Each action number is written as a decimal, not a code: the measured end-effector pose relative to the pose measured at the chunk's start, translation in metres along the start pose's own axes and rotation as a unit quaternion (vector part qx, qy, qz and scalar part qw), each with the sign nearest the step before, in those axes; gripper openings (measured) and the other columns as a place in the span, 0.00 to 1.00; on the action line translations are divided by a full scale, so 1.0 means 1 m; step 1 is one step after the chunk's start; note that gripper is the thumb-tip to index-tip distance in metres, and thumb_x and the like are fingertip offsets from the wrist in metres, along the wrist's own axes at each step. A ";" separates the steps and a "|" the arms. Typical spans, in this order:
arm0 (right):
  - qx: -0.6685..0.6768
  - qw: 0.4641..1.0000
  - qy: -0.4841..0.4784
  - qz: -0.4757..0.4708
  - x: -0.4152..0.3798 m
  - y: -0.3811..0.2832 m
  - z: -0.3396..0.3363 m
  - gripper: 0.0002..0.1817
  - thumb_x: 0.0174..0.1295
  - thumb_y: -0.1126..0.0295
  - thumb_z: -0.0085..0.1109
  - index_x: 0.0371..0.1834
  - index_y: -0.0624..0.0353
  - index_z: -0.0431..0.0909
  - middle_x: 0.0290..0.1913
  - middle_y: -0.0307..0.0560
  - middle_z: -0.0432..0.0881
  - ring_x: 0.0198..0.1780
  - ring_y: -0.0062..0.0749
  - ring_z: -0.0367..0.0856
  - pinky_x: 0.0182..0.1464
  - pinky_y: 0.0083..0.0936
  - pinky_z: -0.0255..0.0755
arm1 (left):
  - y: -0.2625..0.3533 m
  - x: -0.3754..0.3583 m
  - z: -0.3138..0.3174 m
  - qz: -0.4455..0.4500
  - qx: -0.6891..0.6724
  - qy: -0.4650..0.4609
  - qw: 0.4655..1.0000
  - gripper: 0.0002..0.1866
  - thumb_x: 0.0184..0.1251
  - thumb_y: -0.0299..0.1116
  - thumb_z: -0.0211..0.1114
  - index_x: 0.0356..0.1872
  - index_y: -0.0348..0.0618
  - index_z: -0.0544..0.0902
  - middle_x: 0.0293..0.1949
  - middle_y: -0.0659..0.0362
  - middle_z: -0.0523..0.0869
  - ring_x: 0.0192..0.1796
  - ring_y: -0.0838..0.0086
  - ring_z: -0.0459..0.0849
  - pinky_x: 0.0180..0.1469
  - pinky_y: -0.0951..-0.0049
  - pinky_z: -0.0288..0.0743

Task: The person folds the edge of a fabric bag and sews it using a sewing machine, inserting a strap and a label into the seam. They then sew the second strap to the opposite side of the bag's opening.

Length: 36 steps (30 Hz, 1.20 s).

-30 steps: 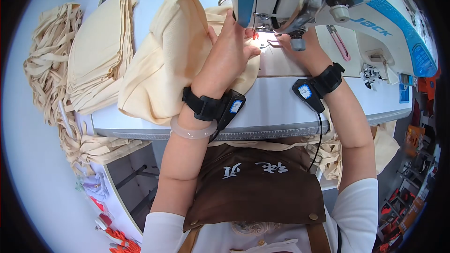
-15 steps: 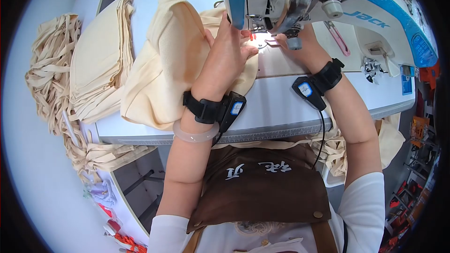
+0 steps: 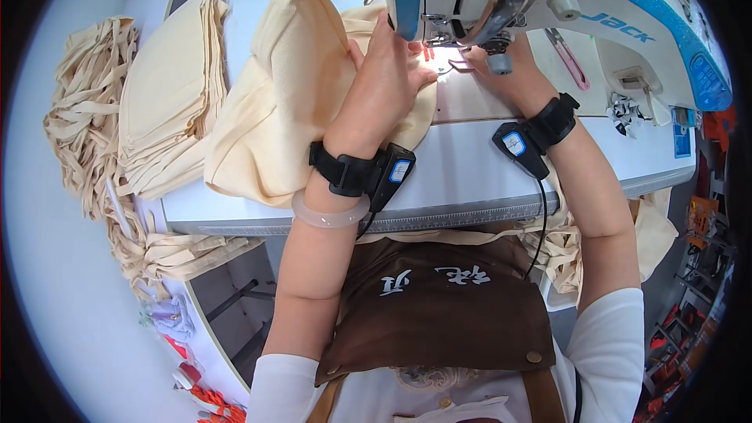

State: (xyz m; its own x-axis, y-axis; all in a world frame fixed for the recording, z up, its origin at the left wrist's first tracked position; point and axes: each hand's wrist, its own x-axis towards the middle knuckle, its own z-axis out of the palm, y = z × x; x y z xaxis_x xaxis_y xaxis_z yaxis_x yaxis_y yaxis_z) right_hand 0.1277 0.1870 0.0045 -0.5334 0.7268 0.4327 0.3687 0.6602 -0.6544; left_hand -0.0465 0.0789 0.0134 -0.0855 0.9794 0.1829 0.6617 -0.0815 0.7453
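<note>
My left hand (image 3: 385,70) lies on a large piece of cream cloth (image 3: 294,102) at the sewing machine (image 3: 462,0), left of the lit needle area. Its thumb and fingers are spread on the cloth, with some fingertips hidden behind the machine head. The cloth bulges up in a fold left of my wrist. My right hand (image 3: 517,74) rests on the machine bed right of the needle. Its fingers are mostly hidden by the machine head. A small pinkish piece (image 3: 460,66) shows at its fingertips; what it is I cannot make out. Small red parts (image 3: 428,52) stand near the needle.
Pink-handled snips (image 3: 569,61) lie on the bed at the right. Stacked cream panels (image 3: 172,94) and bundled cream straps (image 3: 90,121) lie at the left. A ruler strip (image 3: 462,218) runs along the table's front edge. More cream strips (image 3: 560,258) hang below at right.
The whole view has shifted slightly. Both hands stay by the needle, and the cloth keeps nearly the same shape and place.
</note>
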 end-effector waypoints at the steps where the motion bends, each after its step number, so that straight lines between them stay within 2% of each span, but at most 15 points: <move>1: -0.004 1.000 0.005 -0.006 0.000 0.000 0.000 0.08 0.47 0.69 0.67 0.20 0.63 0.84 0.34 0.59 0.85 0.40 0.57 0.83 0.43 0.47 0.77 | -0.002 0.002 0.000 0.001 -0.010 -0.003 1.000 0.32 0.55 0.23 0.77 0.60 0.40 0.69 0.50 0.57 0.75 0.53 0.63 0.81 0.73 0.27 0.39; 7: -0.120 0.992 -0.024 -0.039 -0.010 0.009 0.001 0.15 0.47 0.59 0.72 0.24 0.63 0.86 0.35 0.60 0.85 0.43 0.53 0.83 0.44 0.42 0.76 | -0.002 -0.001 -0.010 -0.034 -0.018 -0.033 0.999 0.24 0.55 0.29 0.78 0.47 0.40 0.73 0.47 0.59 0.75 0.52 0.64 0.80 0.76 0.35 0.41; 11: -0.127 0.991 -0.038 0.035 -0.009 0.000 0.004 0.19 0.51 0.55 0.71 0.23 0.63 0.86 0.32 0.61 0.84 0.42 0.53 0.84 0.44 0.43 0.77 | 0.008 -0.010 -0.022 -0.026 0.005 -0.044 0.999 0.20 0.54 0.32 0.79 0.39 0.41 0.74 0.45 0.59 0.75 0.49 0.64 0.79 0.75 0.37 0.44; 14: -0.092 0.989 -0.014 0.111 -0.015 -0.026 0.000 0.21 0.55 0.52 0.69 0.27 0.63 0.86 0.31 0.61 0.84 0.39 0.55 0.84 0.43 0.44 0.77 | 0.008 -0.015 -0.026 -0.008 0.002 -0.066 0.998 0.21 0.52 0.33 0.80 0.39 0.40 0.74 0.45 0.58 0.76 0.48 0.61 0.79 0.71 0.45 0.56; 17: -0.162 0.980 -0.075 0.082 -0.022 -0.021 0.000 0.21 0.60 0.52 0.66 0.32 0.64 0.84 0.30 0.60 0.84 0.35 0.56 0.84 0.42 0.44 0.78 | 0.008 -0.021 -0.029 -0.016 0.018 -0.080 0.997 0.25 0.47 0.36 0.83 0.39 0.38 0.75 0.44 0.55 0.76 0.49 0.57 0.77 0.64 0.55 0.67; 20: -0.105 0.981 -0.144 0.074 -0.035 -0.048 -0.016 0.18 0.63 0.56 0.63 0.36 0.64 0.83 0.31 0.59 0.84 0.36 0.55 0.85 0.42 0.42 0.78 | 0.013 -0.031 -0.035 -0.009 0.022 -0.080 0.997 0.31 0.41 0.38 0.85 0.41 0.35 0.74 0.45 0.50 0.75 0.50 0.53 0.75 0.57 0.62 0.72; 23: -0.029 0.988 -0.123 0.084 -0.042 -0.058 -0.018 0.15 0.64 0.61 0.62 0.36 0.65 0.82 0.31 0.56 0.84 0.36 0.53 0.84 0.40 0.40 0.76 | 0.014 -0.041 -0.027 0.033 0.062 -0.013 0.997 0.33 0.39 0.37 0.85 0.44 0.32 0.74 0.47 0.46 0.74 0.52 0.52 0.74 0.58 0.60 0.72; 26: 0.073 0.986 -0.120 0.090 -0.047 -0.078 -0.021 0.12 0.65 0.65 0.61 0.37 0.66 0.80 0.31 0.55 0.83 0.33 0.51 0.81 0.38 0.37 0.74 | 0.028 -0.047 -0.021 0.073 0.128 0.048 0.988 0.32 0.44 0.35 0.83 0.46 0.32 0.73 0.49 0.46 0.73 0.54 0.50 0.74 0.58 0.60 0.72; 29: 0.190 0.974 -0.114 0.040 -0.061 -0.103 -0.023 0.11 0.68 0.67 0.61 0.38 0.67 0.78 0.30 0.53 0.81 0.31 0.39 0.79 0.37 0.31 0.72 | 0.035 -0.052 -0.016 0.039 0.185 0.049 0.981 0.24 0.55 0.31 0.76 0.47 0.31 0.74 0.49 0.45 0.73 0.55 0.49 0.73 0.59 0.59 0.72; 30: 0.261 0.948 -0.160 0.087 -0.063 -0.109 -0.027 0.11 0.70 0.67 0.60 0.39 0.66 0.79 0.31 0.51 0.82 0.32 0.28 0.77 0.37 0.26 0.72 | 0.034 -0.055 -0.018 0.053 0.147 0.079 0.985 0.20 0.60 0.31 0.73 0.47 0.31 0.74 0.48 0.46 0.75 0.53 0.51 0.75 0.57 0.59 0.73; 32: 0.326 0.926 -0.126 0.143 -0.069 -0.116 -0.032 0.10 0.70 0.68 0.61 0.39 0.66 0.80 0.31 0.48 0.83 0.34 0.25 0.79 0.40 0.24 0.74 | 0.032 -0.062 -0.027 0.083 0.073 0.140 0.984 0.14 0.70 0.31 0.66 0.48 0.33 0.75 0.45 0.48 0.78 0.48 0.55 0.79 0.52 0.59 0.76; 33: 0.358 0.911 -0.110 0.171 -0.072 -0.119 -0.034 0.09 0.70 0.68 0.61 0.40 0.66 0.80 0.32 0.47 0.83 0.35 0.23 0.80 0.42 0.23 0.75 | 0.039 -0.069 -0.036 -0.008 -0.138 0.138 0.981 0.13 0.73 0.33 0.64 0.48 0.34 0.76 0.43 0.50 0.80 0.46 0.58 0.81 0.50 0.61 0.77; 34: 0.352 0.916 -0.107 0.161 -0.077 -0.122 -0.031 0.09 0.68 0.69 0.62 0.43 0.65 0.79 0.35 0.47 0.84 0.38 0.25 0.81 0.44 0.24 0.76 | 0.053 -0.082 -0.051 -0.099 -0.342 0.128 0.926 0.12 0.75 0.34 0.62 0.49 0.36 0.76 0.42 0.53 0.81 0.44 0.62 0.82 0.47 0.62 0.78; 35: 0.346 0.920 -0.103 0.152 -0.084 -0.123 -0.024 0.10 0.67 0.70 0.63 0.46 0.65 0.79 0.38 0.47 0.84 0.40 0.28 0.83 0.46 0.25 0.77 | 0.059 -0.092 -0.065 -0.184 -0.528 0.112 0.821 0.11 0.78 0.35 0.60 0.49 0.37 0.77 0.40 0.55 0.83 0.42 0.65 0.84 0.45 0.63 0.80; 36: 0.342 0.923 -0.100 0.142 -0.091 -0.126 -0.018 0.12 0.66 0.71 0.64 0.49 0.64 0.78 0.41 0.47 0.84 0.43 0.30 0.84 0.48 0.26 0.78 | 0.057 -0.098 -0.078 -0.191 -0.682 0.050 0.704 0.17 0.81 0.42 0.57 0.56 0.39 0.78 0.43 0.58 0.87 0.43 0.70 0.88 0.45 0.66 0.84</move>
State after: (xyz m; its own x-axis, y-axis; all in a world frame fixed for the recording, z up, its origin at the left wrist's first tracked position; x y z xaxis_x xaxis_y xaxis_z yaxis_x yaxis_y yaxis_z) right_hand 0.1436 0.0410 0.0591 -0.6445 0.7575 0.1040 -0.0145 0.1239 -0.9922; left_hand -0.0582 -0.0364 0.0880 -0.1605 0.9658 -0.2036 -0.7492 0.0151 0.6622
